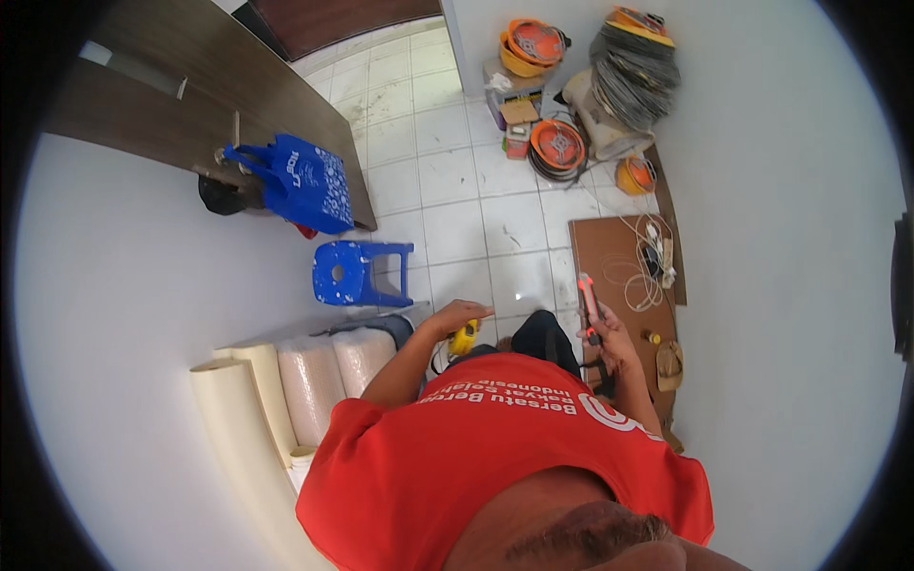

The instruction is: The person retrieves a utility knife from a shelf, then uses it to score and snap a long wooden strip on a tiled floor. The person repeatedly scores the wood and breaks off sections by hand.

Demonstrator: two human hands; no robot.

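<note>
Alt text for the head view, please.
A person in a red shirt stands on white tiles, right hand holding an orange utility knife, left hand over a yellow tape measure. A blue stool stands ahead.

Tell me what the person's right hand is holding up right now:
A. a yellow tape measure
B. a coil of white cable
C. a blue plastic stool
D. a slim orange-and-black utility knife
D: the right hand grips a slim orange-and-black utility knife pointing up and away over the white tiled floor, while the left hand reaches out just above a small yellow tape measure.
</note>
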